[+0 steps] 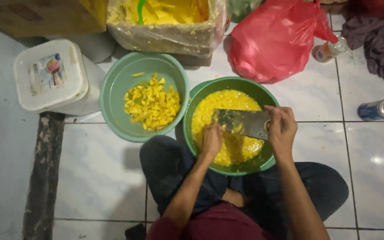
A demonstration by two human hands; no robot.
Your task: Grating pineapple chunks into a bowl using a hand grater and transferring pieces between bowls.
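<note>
Fingers of the right hand grip a cleaver over the green bowl; left hand seemingly pinches yellow pieces.

Basin with chunks left of mash basin; bag behind.

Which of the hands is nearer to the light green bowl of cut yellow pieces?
Left. The left hand is in the darker green bowl, just right of the light green bowl. The right hand holds the cleaver farther right, across the darker bowl.
</note>
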